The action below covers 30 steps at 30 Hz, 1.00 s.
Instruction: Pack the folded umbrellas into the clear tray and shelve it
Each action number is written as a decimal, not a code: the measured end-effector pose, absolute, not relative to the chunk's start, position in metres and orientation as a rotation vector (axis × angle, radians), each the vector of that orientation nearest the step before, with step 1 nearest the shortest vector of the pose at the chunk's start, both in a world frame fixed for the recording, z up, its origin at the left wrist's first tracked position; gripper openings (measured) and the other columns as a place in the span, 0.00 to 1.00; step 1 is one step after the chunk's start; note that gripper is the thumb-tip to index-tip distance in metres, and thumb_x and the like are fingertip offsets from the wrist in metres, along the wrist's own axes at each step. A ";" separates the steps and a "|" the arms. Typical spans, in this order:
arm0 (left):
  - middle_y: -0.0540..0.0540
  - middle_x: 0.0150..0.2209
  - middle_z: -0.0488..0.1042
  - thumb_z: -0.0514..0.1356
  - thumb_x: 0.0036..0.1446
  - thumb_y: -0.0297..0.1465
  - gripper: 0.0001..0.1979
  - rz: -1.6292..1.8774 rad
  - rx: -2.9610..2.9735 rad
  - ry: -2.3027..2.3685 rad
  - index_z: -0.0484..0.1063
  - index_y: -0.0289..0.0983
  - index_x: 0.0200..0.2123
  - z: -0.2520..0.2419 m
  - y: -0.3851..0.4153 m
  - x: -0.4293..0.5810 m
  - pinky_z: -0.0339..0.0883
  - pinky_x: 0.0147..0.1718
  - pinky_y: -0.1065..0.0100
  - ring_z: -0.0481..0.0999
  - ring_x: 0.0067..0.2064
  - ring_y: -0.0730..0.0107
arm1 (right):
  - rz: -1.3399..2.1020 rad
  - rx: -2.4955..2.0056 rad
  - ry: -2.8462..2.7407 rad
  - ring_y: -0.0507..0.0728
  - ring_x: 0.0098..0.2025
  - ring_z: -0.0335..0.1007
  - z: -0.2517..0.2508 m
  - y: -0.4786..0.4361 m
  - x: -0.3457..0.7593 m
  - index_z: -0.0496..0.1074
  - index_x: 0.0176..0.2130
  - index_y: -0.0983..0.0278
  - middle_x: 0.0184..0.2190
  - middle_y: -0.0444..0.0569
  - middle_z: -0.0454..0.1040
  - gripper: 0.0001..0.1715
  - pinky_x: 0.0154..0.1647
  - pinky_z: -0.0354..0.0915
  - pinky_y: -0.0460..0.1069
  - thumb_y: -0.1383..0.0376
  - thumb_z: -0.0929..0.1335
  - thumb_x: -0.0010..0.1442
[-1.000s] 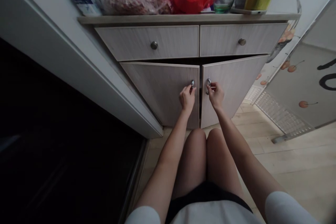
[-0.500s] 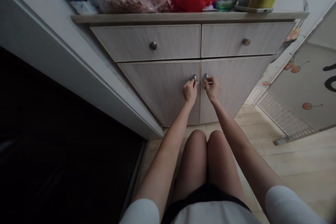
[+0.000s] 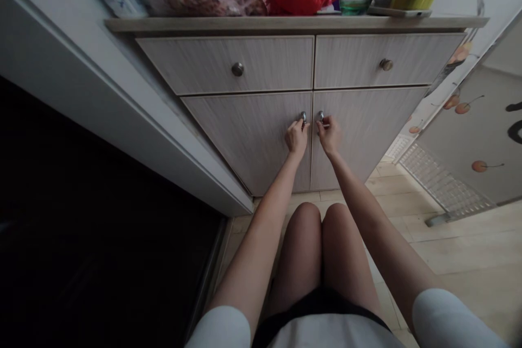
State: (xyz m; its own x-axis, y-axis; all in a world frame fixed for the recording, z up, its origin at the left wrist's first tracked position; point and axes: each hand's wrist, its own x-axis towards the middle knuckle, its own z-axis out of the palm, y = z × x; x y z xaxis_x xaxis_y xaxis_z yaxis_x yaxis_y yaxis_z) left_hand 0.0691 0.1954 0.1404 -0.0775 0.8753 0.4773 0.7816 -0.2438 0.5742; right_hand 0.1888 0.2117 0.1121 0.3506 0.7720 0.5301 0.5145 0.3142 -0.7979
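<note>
Hands closed in a pinch: left hand (image 3: 296,137) on the left door knob (image 3: 303,117), right hand (image 3: 328,136) on the right door knob (image 3: 321,116). Left cabinet door (image 3: 244,141) and right cabinet door (image 3: 367,130) sit shut, knobs just beside each other at the centre seam, under two drawers (image 3: 224,65).

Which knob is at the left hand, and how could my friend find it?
Find the pale wood-grain cabinet with two drawers above two doors. On the left door, near the middle gap, is a small silver knob. The left hand has its fingertips on it, and its twin sits across the gap by the right hand.
</note>
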 end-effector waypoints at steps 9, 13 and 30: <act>0.35 0.44 0.79 0.58 0.68 0.34 0.12 1.228 2.023 1.838 0.79 0.37 0.48 0.140 0.196 0.069 0.64 0.43 0.64 0.77 0.46 0.57 | 0.258 -1.356 -1.292 0.56 0.36 0.72 0.112 0.211 0.187 0.71 0.41 0.63 0.37 0.51 0.76 0.16 0.40 0.64 0.51 0.53 0.65 0.64; 0.34 0.45 0.79 0.58 0.68 0.34 0.13 1.171 2.071 1.860 0.79 0.35 0.47 0.145 0.195 0.068 0.64 0.43 0.63 0.77 0.46 0.56 | 0.255 -1.370 -1.297 0.56 0.36 0.71 0.114 0.212 0.187 0.71 0.40 0.63 0.37 0.51 0.76 0.14 0.41 0.64 0.51 0.54 0.65 0.64; 0.56 0.20 0.68 0.72 0.50 0.44 0.40 0.439 1.570 0.781 0.67 0.36 0.64 0.150 0.075 -0.013 0.63 0.24 0.70 0.67 0.21 0.74 | 1.116 -1.212 -2.181 0.50 0.21 0.57 0.153 0.083 0.265 0.77 0.51 0.68 0.17 0.38 0.63 0.30 0.26 0.55 0.46 0.50 0.74 0.58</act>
State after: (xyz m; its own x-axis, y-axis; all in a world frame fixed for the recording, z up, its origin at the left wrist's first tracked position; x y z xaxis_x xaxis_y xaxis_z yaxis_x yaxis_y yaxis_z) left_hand -0.0125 0.0751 0.1498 0.6969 0.6993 -0.1594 0.2271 -0.0044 0.9739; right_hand 0.2645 0.0832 0.1526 -0.5405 0.8408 -0.0300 0.5163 0.3033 -0.8009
